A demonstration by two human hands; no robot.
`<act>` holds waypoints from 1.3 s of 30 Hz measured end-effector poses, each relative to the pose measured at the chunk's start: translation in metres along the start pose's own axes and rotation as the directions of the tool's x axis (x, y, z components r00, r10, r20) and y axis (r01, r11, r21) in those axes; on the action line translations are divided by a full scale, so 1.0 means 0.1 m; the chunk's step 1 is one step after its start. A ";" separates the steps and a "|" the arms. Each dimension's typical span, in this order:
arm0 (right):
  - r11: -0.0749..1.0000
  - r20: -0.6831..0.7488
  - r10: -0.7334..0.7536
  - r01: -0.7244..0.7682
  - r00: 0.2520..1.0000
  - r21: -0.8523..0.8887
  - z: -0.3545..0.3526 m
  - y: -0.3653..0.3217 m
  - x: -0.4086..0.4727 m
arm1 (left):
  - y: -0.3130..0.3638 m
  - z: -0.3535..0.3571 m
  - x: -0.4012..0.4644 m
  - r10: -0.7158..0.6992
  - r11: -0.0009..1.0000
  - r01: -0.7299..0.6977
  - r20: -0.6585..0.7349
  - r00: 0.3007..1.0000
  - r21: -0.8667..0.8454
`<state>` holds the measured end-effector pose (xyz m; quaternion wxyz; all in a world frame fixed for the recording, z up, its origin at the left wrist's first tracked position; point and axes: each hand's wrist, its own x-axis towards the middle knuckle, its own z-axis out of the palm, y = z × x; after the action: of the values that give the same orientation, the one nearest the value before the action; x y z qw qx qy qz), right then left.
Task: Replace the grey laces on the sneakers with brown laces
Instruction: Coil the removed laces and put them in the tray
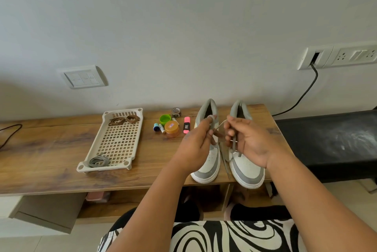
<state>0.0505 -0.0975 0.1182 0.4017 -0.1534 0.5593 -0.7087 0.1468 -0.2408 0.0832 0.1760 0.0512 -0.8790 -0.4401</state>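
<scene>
Both grips pinched a grey lace [221, 127] stretched between them: the left hand [199, 139] and right hand [247, 141] held it above the two sneakers [247, 170] at centre right of the frame. The lace looked light, limp and thin, best taken near its stiff tip. Brown laces [124, 120] lay coiled in the perforated tray [114, 145] on the counter [51, 160], left of centre.

Two sneakers [208, 149] [246, 162], two brown lace coils [124, 120] (one grey bundle [99, 161]), one tray [95, 145].
</scene>
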 end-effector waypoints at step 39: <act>0.155 0.214 -0.655 0.406 0.725 -0.901 -0.16 0.26 0.21 | 0.09 -0.11 -0.01 -0.383 0.798 0.449 0.236 0.893 -0.401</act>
<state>0.0372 -0.1039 0.0846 -0.0960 -0.4512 0.7986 -0.3864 0.1523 -0.2434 0.0963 0.0184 0.1700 -0.7317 -0.6598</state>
